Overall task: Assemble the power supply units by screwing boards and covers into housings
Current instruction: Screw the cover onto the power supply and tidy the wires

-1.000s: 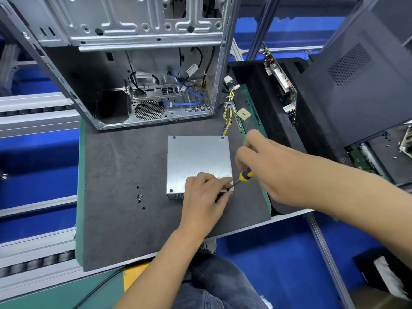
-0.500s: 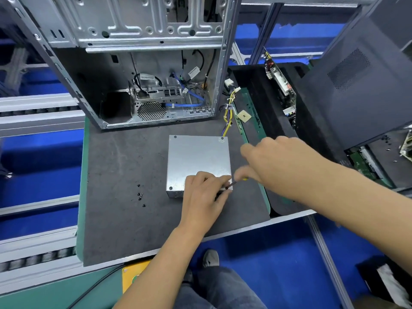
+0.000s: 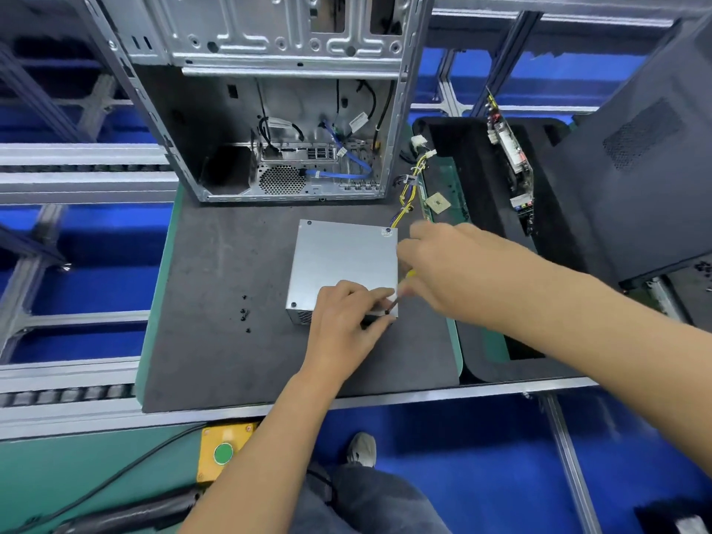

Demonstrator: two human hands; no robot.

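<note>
The left hand [image 3: 346, 321] lies on the near right corner of the metal box [image 3: 343, 264], its fingers curled and pinching a small dark screw [image 3: 386, 311] at that corner. The right hand [image 3: 450, 271] comes in from the right of the frame, fingers wrapped around a screwdriver [image 3: 402, 289] with a yellow handle; its tip slants down to the screw. The box sits flat at the centre of the frame on a dark grey mat [image 3: 231, 360], with a bundle of yellow wires [image 3: 410, 190] leaving its far right corner. A few loose black screws [image 3: 244, 314] lie on the mat left of the box. An open computer case [image 3: 277, 98] stands at the top of the frame. A circuit board [image 3: 510, 156] leans at the upper right.
</note>
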